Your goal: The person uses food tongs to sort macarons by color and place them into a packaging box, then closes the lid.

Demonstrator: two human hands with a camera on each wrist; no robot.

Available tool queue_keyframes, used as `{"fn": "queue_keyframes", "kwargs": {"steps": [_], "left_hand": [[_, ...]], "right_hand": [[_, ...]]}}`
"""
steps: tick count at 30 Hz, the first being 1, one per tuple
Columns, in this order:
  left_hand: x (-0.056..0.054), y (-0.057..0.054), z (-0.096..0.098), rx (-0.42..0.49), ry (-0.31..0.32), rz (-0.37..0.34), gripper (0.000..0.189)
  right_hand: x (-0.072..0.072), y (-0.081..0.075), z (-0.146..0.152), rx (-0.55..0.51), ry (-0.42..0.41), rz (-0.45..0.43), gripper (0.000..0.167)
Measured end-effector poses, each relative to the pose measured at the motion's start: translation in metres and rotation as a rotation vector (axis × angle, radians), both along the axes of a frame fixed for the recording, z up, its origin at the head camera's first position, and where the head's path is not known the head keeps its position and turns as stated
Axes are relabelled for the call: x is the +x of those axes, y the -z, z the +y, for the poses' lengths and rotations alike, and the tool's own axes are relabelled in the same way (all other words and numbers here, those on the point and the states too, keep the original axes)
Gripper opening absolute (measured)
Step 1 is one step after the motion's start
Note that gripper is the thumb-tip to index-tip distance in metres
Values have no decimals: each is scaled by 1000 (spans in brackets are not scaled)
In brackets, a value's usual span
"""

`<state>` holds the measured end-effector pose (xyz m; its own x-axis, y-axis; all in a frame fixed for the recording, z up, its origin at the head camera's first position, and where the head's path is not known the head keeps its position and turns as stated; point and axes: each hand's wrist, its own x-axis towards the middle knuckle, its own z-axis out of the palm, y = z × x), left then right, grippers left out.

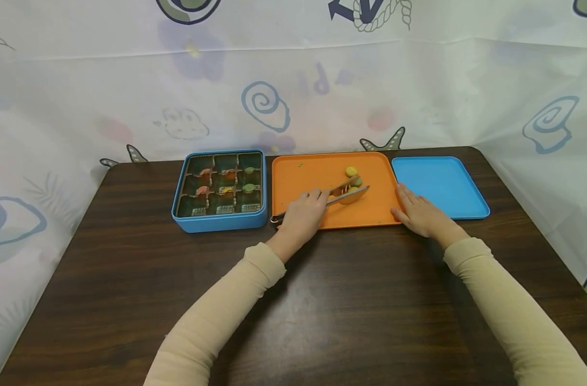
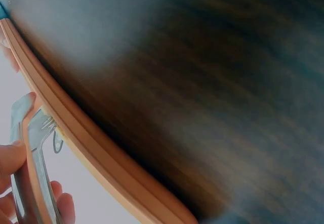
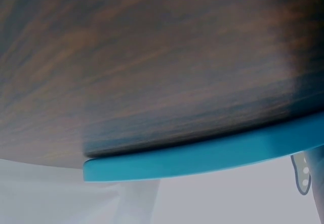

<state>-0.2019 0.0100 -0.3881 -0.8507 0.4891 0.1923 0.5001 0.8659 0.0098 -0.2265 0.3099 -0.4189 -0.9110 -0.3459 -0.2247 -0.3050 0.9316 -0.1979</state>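
Note:
In the head view, my left hand (image 1: 300,217) grips metal tongs (image 1: 350,196) over the orange tray (image 1: 293,182). Their ends spread around small yellow and green pieces near the tray's right part. One round yellow piece (image 1: 351,171) lies just beyond the tips. The left wrist view shows thumb and fingers on opposite sides of the tongs, above the tray's rim. My right hand (image 1: 424,214) lies with fingers extended against the orange tray's right edge, its wrist close to the blue tray (image 1: 433,182). That hand is out of sight in the right wrist view.
A blue box (image 1: 216,222) with a divided insert stands left of the orange tray. Pink, orange, yellow and green pieces sit in several compartments. Patterned white cloth (image 1: 313,96) hangs behind the dark wooden table (image 1: 332,300).

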Motion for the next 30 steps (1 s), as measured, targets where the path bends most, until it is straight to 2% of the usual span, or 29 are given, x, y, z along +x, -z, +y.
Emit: {"fn": "queue_keyframes", "kwargs": {"steps": [17, 30], "left_hand": [[2, 4, -4, -53, 18, 60, 35], [4, 2, -8, -29, 34, 107, 28]], "right_hand": [[0, 1, 1, -7, -2, 10, 73], [0, 2, 2, -3, 8, -4, 73]]}}
